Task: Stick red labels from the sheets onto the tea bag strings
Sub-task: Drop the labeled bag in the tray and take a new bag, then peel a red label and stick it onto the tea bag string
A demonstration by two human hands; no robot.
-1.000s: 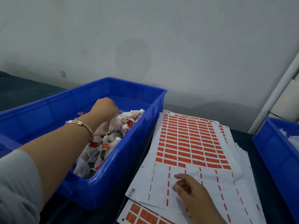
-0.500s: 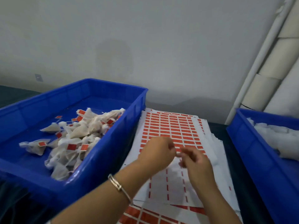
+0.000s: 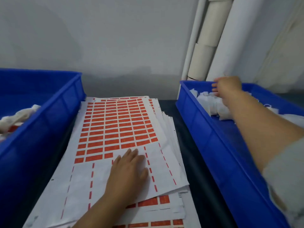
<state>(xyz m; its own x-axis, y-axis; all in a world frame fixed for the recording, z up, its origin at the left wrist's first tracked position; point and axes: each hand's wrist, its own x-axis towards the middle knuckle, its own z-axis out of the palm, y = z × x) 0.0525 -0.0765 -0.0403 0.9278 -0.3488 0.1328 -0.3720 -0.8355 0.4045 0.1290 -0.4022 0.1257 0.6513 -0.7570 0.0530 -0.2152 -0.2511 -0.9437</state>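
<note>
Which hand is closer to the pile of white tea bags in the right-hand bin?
Right. The right hand reaches among the tea bags; the left hand rests on the label sheet.

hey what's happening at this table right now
A person is labelling tea bags. The left hand rests flat on the top label sheet, whose near rows are already peeled off. The right hand reaches into the right blue bin among the white tea bags; whether it grips one is unclear. The left blue bin holds more bags.
</note>
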